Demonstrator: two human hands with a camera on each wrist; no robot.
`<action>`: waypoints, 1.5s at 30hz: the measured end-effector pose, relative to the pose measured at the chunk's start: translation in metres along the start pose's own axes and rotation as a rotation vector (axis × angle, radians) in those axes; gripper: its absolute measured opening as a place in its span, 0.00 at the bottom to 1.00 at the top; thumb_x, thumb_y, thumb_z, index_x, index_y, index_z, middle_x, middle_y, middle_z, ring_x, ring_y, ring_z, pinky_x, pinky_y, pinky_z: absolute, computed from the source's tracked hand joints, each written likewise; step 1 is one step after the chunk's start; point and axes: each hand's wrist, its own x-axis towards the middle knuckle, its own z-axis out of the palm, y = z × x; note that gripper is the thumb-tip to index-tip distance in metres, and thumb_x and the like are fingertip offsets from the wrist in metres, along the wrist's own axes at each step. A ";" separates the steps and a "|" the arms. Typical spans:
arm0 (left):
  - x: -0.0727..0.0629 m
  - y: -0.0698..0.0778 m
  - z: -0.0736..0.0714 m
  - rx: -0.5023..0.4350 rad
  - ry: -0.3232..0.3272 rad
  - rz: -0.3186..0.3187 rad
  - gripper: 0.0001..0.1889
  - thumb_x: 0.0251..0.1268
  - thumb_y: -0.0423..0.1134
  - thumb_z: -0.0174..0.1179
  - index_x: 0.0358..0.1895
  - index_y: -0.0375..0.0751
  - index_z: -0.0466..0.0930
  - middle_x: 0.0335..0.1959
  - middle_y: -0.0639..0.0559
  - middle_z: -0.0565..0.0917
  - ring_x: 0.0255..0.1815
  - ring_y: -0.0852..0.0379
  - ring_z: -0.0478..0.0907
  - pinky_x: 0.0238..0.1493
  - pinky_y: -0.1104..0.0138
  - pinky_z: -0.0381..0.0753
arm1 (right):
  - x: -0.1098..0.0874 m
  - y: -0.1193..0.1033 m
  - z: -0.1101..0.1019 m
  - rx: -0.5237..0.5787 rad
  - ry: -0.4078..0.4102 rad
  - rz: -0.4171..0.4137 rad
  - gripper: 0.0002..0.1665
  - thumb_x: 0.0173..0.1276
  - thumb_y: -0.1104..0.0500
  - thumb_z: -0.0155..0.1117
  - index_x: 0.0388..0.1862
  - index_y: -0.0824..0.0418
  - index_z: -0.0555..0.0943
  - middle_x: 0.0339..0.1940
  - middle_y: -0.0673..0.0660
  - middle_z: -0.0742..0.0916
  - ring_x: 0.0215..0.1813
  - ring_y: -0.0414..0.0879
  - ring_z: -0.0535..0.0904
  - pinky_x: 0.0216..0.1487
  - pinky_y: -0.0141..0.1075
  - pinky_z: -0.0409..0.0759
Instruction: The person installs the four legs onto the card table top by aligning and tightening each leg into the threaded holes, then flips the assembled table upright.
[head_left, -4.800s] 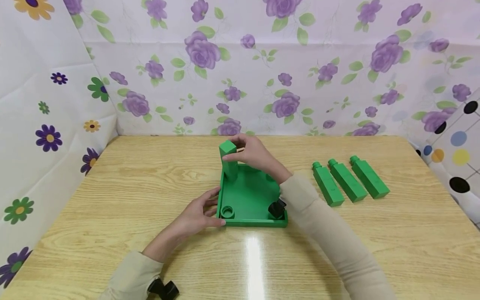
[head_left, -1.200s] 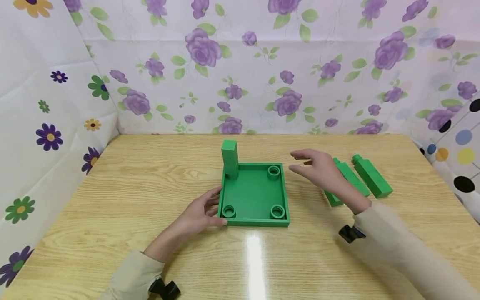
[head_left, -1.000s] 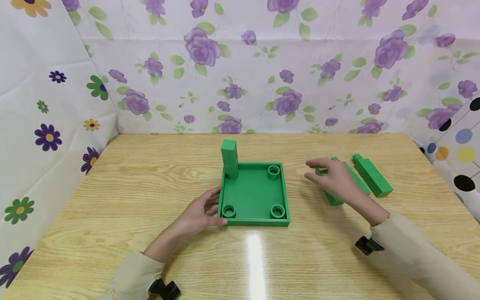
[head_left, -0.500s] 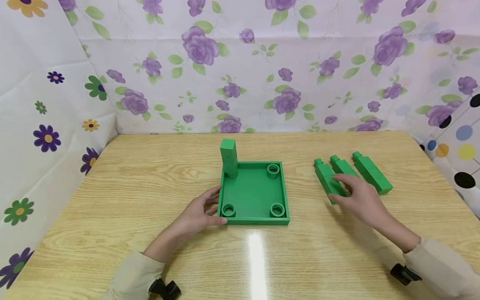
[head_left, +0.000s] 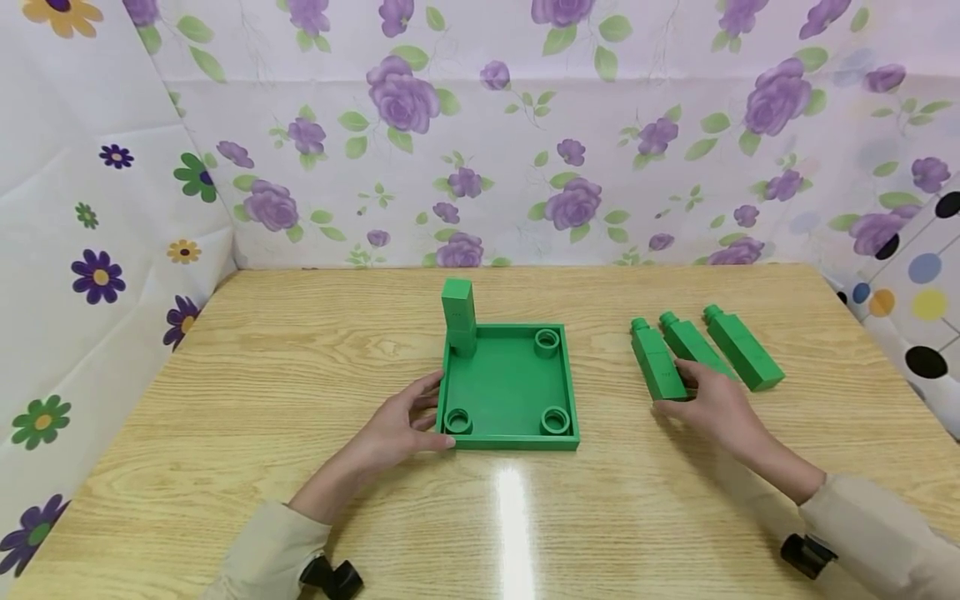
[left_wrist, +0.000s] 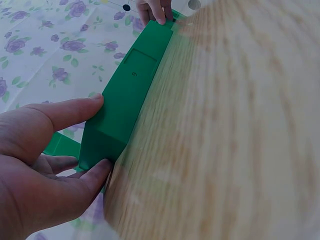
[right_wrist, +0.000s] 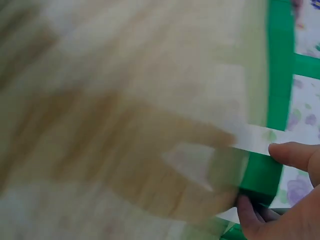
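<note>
The wood table ran out of the bottom of the frame, with a bright shine low in the middle. The left sleeve was at the lower left and the right sleeve at the lower right. The left hand held the near left corner of the green tray in the middle of the frame, thumb on the near rim and fingers by the left side. Over at the right, the right hand had a narrow pinch on the near end of the left block. The middle block and right block lay slanting next to it. A strip of wood ran between the tray and the blocks, and a wider one at the tray's left. A tall block stood up in the tray's far left corner. The table's back edge met the flower cloth at the top. Its left edge slanted down beside a white cloth, and its right edge by a dotted cloth.
</note>
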 end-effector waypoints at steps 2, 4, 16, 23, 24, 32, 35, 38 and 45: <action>0.000 0.000 0.000 -0.001 0.002 -0.003 0.48 0.54 0.23 0.68 0.77 0.38 0.50 0.68 0.36 0.63 0.66 0.41 0.66 0.64 0.62 0.71 | 0.001 0.000 0.003 -0.016 0.009 0.002 0.46 0.60 0.56 0.72 0.67 0.81 0.62 0.58 0.78 0.76 0.54 0.68 0.76 0.47 0.55 0.82; 0.000 0.000 0.000 -0.004 0.002 -0.007 0.48 0.54 0.23 0.67 0.77 0.39 0.50 0.68 0.36 0.63 0.66 0.40 0.66 0.64 0.62 0.72 | 0.003 -0.001 0.005 -0.034 0.021 -0.001 0.44 0.59 0.58 0.72 0.66 0.81 0.63 0.57 0.78 0.76 0.54 0.69 0.76 0.47 0.56 0.81; -0.001 -0.002 -0.002 -0.007 0.008 -0.006 0.48 0.54 0.23 0.68 0.77 0.39 0.50 0.68 0.35 0.63 0.66 0.40 0.66 0.64 0.62 0.72 | 0.004 -0.005 0.012 -0.058 0.033 -0.026 0.37 0.56 0.63 0.71 0.61 0.79 0.69 0.49 0.74 0.81 0.42 0.59 0.80 0.39 0.49 0.81; -0.001 -0.002 -0.001 -0.006 0.004 -0.001 0.48 0.54 0.23 0.68 0.76 0.38 0.50 0.68 0.35 0.63 0.67 0.40 0.65 0.65 0.62 0.71 | 0.003 -0.006 0.013 -0.061 0.051 -0.030 0.35 0.54 0.61 0.73 0.57 0.78 0.72 0.48 0.72 0.82 0.45 0.61 0.80 0.40 0.50 0.82; -0.001 -0.002 -0.001 -0.012 -0.001 0.000 0.48 0.54 0.23 0.68 0.76 0.38 0.50 0.68 0.35 0.63 0.67 0.40 0.65 0.64 0.62 0.71 | 0.003 -0.007 0.013 -0.057 0.050 -0.025 0.34 0.55 0.61 0.73 0.57 0.78 0.73 0.47 0.72 0.82 0.44 0.60 0.80 0.39 0.49 0.82; -0.001 -0.002 -0.001 -0.026 -0.023 0.006 0.47 0.55 0.23 0.67 0.77 0.38 0.49 0.68 0.33 0.61 0.67 0.38 0.64 0.63 0.62 0.73 | 0.007 -0.014 0.005 -0.005 0.037 -0.012 0.32 0.62 0.57 0.69 0.60 0.74 0.74 0.48 0.69 0.83 0.44 0.56 0.80 0.38 0.45 0.80; -0.001 -0.001 -0.001 -0.029 -0.025 0.007 0.47 0.55 0.23 0.67 0.77 0.38 0.49 0.68 0.33 0.61 0.68 0.37 0.64 0.62 0.62 0.74 | 0.010 -0.019 -0.002 -0.001 0.049 -0.020 0.33 0.64 0.56 0.69 0.62 0.75 0.72 0.47 0.70 0.83 0.42 0.56 0.80 0.35 0.41 0.80; -0.001 -0.001 -0.001 -0.027 -0.025 0.006 0.47 0.55 0.23 0.67 0.77 0.37 0.48 0.69 0.33 0.61 0.68 0.37 0.63 0.62 0.62 0.74 | 0.013 -0.024 -0.011 -0.009 0.075 -0.040 0.34 0.64 0.56 0.69 0.62 0.76 0.72 0.44 0.70 0.84 0.40 0.57 0.82 0.32 0.39 0.79; -0.001 -0.002 -0.001 -0.015 -0.024 0.003 0.47 0.55 0.24 0.68 0.77 0.39 0.49 0.69 0.34 0.62 0.68 0.39 0.64 0.64 0.62 0.72 | 0.023 -0.035 -0.032 0.085 0.138 -0.045 0.34 0.65 0.53 0.69 0.62 0.73 0.73 0.48 0.70 0.82 0.48 0.63 0.81 0.34 0.34 0.83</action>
